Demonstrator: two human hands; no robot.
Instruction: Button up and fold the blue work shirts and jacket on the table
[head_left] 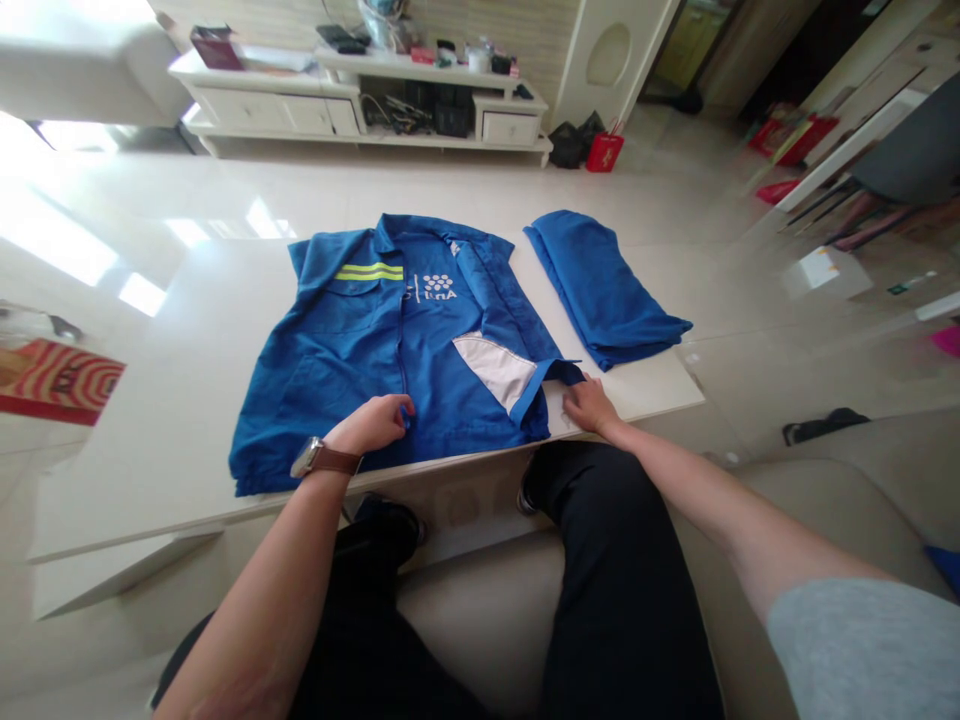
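A blue jacket (322, 350) with yellow stripes lies spread on a white table (187, 330), its right front panel folded back so that a pale pocket lining shows. My left hand (379, 422), below a wristwatch, is closed on the jacket's front edge near the bottom hem. At the lower right corner of the jacket, my right hand (591, 403) pinches the turned-back edge of the panel. A folded blue garment (600, 285) lies to the right of the jacket, apart from it.
My knees are against the table's near edge. A red patterned bag (64, 380) stands at the left. Beyond the table is a white TV cabinet (277, 112), with a red bag (604, 152) beside it. A grey sofa (810, 500) is at the right.
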